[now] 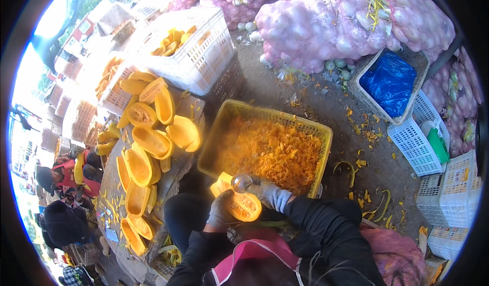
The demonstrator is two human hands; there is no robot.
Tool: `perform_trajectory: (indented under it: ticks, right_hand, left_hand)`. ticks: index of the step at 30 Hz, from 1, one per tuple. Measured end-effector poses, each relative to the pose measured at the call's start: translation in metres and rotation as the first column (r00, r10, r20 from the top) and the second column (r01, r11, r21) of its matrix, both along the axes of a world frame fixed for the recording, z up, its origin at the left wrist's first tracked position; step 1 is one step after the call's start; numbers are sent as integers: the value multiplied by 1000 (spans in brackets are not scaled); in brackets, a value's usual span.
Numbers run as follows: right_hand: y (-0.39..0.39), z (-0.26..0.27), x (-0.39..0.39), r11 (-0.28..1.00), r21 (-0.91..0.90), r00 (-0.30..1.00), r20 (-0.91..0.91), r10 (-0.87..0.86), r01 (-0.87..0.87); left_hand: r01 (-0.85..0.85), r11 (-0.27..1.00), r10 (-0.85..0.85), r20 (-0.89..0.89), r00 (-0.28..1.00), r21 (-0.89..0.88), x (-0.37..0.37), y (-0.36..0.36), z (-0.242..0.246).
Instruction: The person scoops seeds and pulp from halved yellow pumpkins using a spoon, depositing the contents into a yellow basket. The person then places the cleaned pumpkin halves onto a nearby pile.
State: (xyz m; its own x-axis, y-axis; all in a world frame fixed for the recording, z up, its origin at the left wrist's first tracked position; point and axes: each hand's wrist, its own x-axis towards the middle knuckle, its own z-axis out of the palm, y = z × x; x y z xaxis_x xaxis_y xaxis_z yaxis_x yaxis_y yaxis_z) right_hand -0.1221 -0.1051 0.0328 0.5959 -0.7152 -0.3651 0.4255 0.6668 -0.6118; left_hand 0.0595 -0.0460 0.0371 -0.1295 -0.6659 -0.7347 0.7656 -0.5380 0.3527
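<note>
In its grey work glove, my left hand (pixel 221 209) grips a halved pumpkin (pixel 248 208), cut face up, with seeds and stringy pulp showing in its hollow. My right hand (pixel 269 194), gloved too, is closed around a tool with a rounded, shiny metal head, which looks like a scoop (pixel 241 182); its handle is hidden in the fist. The scoop's head is over the pumpkin's cut face; whether it touches the flesh I cannot tell. Just beyond my hands is a yellow plastic crate (pixel 326 148) holding a heap of orange pumpkin pulp and seeds (pixel 284 154).
Hollowed pumpkin halves (pixel 141 165) cover a worktop (pixel 177 167) at my left. Beyond it, a white crate (pixel 206 52) holds pumpkin pieces. Mesh sacks of onions (pixel 324 22) lie ahead. Stacked crates (pixel 458 194) stand right, peel scraps (pixel 363 163) litter the ground, and other people (pixel 67 221) sit far left.
</note>
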Motion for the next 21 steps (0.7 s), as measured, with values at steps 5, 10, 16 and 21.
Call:
perform_trajectory:
  ticks: [5, 10, 16, 21]
  right_hand:
    - [-6, 5, -24, 562, -507, 412, -861, -298, -653]
    - [20, -22, -44, 869, -212, 511, -858, 54, -448]
    - [18, -6, -41, 996, 83, 955, -295, -4, 30]
    - [35, -10, -5, 954, 48, 806, -548, -223, 296]
  left_hand:
    - [-41, 991, 99, 501, 860, -125, 16, -7, -40]
    - [-82, 970, 206, 585, 785, -231, 15, -24, -86]
    - [-114, 974, 213, 631, 746, -195, -1, -31, -90]
    - [-105, 982, 185, 694, 696, -157, -5, -32, -84]
